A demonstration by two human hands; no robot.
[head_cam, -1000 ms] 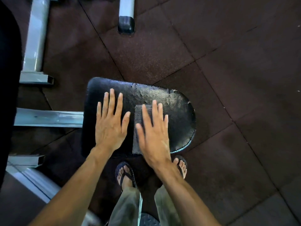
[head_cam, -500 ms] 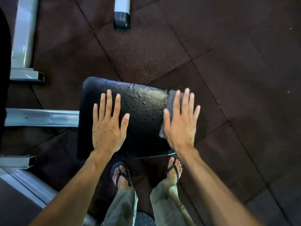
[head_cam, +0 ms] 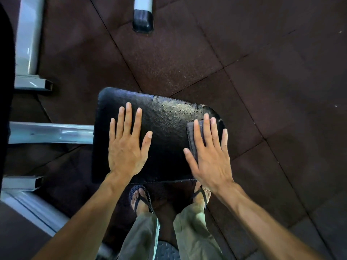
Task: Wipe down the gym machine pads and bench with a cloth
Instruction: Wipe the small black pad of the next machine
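A black, worn seat pad [head_cam: 165, 128] of the gym machine lies below me, its far right part shiny and cracked. My left hand [head_cam: 127, 145] rests flat on the pad's left half, fingers spread, holding nothing. My right hand [head_cam: 210, 154] presses flat on a folded dark grey cloth [head_cam: 192, 139] at the pad's right edge. Most of the cloth is hidden under the palm; only its left strip shows.
Grey metal frame bars [head_cam: 50, 132] run from the pad to the left, with another upright [head_cam: 28, 42] at the far left. A capped bar end [head_cam: 142, 19] sits on the dark rubber floor tiles [head_cam: 262, 91] ahead. My sandalled feet [head_cam: 140, 199] stand just below the pad.
My right hand slid the cloth from the pad's middle to its right edge, then drew it slightly back toward me. My left hand stayed in place on the pad.
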